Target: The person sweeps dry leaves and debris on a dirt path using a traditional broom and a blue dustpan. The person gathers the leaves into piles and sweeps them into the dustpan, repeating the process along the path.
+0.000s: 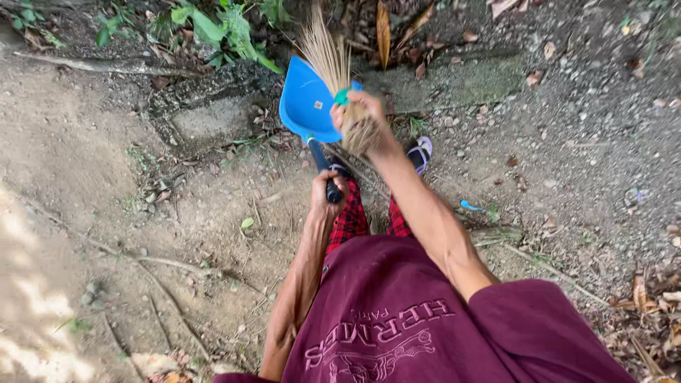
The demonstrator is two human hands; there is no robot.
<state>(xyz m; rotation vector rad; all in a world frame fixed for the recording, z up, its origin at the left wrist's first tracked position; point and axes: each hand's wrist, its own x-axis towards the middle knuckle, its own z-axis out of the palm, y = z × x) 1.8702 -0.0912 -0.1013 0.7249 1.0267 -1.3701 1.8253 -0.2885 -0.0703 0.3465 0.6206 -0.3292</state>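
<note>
The left hand (328, 188) hides the dustpan (306, 103) handle's end, and the broom (333, 64) tips leave the top edge

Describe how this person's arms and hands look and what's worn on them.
Both hands, left hand and right hand, are bare: no gloves, rings or watch visible. The forearms are bare and lean. A loose maroon short-sleeved shirt with pale printing covers the upper arms.

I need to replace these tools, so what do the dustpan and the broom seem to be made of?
Dustpan: probably plastic, given its smooth, glossy, uniform blue surface and dark handle. Broom: looks like dry plant sticks, thin, stiff and tan, bundled with a green band.
</note>
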